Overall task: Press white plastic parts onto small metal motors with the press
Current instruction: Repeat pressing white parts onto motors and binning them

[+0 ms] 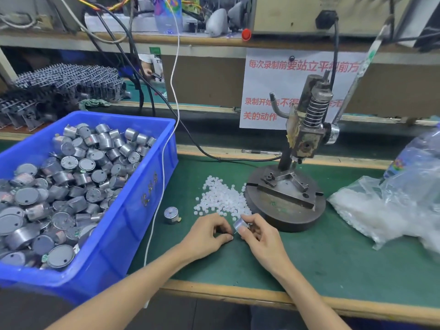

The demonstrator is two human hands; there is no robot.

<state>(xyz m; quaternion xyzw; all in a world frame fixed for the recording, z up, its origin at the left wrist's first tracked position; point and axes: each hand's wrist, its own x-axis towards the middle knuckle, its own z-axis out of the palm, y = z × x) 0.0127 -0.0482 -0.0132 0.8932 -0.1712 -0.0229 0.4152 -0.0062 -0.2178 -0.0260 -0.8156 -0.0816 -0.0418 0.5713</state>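
My right grip [259, 236] pinches a motor [238, 224] just by the white parts [221, 198] on the bench [333, 270]; my left grip [209, 234] is curled, holding what I cannot tell.

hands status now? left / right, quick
Left hand: fingertips pinched together; whether they hold anything cannot be told.
Right hand: grips a small silver cylindrical metal motor.
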